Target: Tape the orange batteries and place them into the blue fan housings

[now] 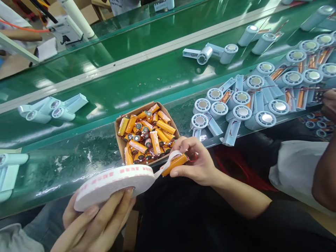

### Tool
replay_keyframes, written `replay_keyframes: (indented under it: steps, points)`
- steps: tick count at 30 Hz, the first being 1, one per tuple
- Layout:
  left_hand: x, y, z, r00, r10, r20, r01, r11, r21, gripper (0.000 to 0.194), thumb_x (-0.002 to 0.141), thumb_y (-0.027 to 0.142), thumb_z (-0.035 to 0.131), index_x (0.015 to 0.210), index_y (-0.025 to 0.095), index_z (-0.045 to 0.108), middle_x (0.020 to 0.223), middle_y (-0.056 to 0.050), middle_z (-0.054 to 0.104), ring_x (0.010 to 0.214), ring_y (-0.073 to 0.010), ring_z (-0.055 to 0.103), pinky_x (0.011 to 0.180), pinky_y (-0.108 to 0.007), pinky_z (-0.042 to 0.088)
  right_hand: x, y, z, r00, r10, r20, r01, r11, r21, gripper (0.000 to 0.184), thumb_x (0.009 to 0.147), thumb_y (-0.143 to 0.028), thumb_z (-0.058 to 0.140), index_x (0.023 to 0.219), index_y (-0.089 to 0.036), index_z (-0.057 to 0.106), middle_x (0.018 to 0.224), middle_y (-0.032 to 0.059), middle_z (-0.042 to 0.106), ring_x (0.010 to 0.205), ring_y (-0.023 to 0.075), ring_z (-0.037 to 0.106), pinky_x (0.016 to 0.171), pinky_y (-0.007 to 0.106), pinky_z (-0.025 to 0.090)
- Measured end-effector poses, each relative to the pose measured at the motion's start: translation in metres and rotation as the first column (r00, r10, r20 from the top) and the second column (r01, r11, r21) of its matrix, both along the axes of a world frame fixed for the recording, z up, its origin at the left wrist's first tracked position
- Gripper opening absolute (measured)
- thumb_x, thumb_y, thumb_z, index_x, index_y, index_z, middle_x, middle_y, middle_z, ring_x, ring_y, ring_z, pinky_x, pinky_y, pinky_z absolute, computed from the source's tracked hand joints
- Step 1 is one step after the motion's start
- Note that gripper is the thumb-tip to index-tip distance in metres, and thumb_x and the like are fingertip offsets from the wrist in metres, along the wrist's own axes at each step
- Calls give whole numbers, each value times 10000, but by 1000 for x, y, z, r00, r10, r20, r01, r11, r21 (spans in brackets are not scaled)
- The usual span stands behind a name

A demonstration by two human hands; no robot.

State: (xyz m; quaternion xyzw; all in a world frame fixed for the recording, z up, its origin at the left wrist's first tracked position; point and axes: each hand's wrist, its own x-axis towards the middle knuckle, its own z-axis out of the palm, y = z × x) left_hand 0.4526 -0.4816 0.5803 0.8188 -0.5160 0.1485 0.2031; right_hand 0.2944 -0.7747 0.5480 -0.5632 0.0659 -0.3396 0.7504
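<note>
My left hand is wrapped round a white roll of double-sided tape with red print on its liner, held low near my lap. A strip of tape runs from the roll to an orange cylindrical battery with thin wires, which my right hand grips between thumb and fingers. The strip's end lies over the battery. Just beyond both hands sits an open cardboard box full of several similar orange batteries.
A green conveyor belt runs across. Many pale blue fan housings lie at right, a few more at left. Another person's arm and white sleeve are at the far right edge.
</note>
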Motion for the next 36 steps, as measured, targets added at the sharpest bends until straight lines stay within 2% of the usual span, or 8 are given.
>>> replay_keyframes:
  steps: [5,9,17,22,25,28,32,36]
  points:
    - [-11,-34,-6,813,-71,578,146,985,-86,575,681,237,983,1225,271,800,814,-26,767,721,-205,574,1004,-426,504,0,0,10,983,-175,56,168,980,110,552,762,-316,1006,1100,-317,569,960,-34,678,772,138,666,650,262,555]
    - [-29,-66,-10,853,-24,522,111,984,-136,532,722,279,970,1219,268,783,826,-23,753,783,-210,573,952,-411,483,3,10,13,980,-199,-6,195,953,234,802,635,-393,1070,1249,-359,554,920,-61,689,705,141,667,621,269,574]
    - [-53,-83,-22,938,42,345,43,971,-234,491,677,244,973,1125,325,791,768,-39,745,802,-258,544,721,-388,478,12,12,15,963,-259,-70,267,902,340,486,741,-513,988,1049,-314,670,933,10,731,867,223,736,794,391,639]
    - [22,-25,-38,949,187,254,-123,961,-248,511,677,304,924,1165,391,799,853,-17,766,766,-275,641,831,-507,526,-3,-63,42,820,-565,95,562,825,54,502,857,-575,880,1243,-371,632,1086,-3,724,1163,207,733,936,347,621]
    - [88,-3,-45,930,367,-28,-366,913,-182,366,712,507,847,1075,493,799,891,18,767,922,-371,687,955,-635,498,-11,-54,32,943,-309,-123,324,937,131,646,653,-466,1046,1136,-328,640,878,-22,755,891,237,800,793,369,672]
    - [101,-15,-38,911,385,-147,-407,897,-174,307,733,580,828,1003,438,801,977,13,769,1040,-390,681,1050,-673,454,-12,-26,8,975,-29,-220,88,960,265,647,515,-415,1103,996,-264,697,839,6,795,737,250,804,656,366,682]
    - [40,-77,-4,966,23,-259,-126,912,-390,177,924,463,795,1012,310,786,933,-1,735,878,-224,667,879,-424,539,-10,-7,-9,977,113,-182,-42,934,356,651,479,-365,1113,1031,-248,789,916,41,836,789,272,825,654,383,696]
    - [-6,-153,26,732,-492,-472,350,865,-359,311,922,527,816,841,246,709,746,18,688,697,-155,619,685,-319,495,-11,0,-14,966,225,-129,-149,888,436,664,496,-373,1107,1083,-246,823,869,39,840,757,260,820,684,398,706]
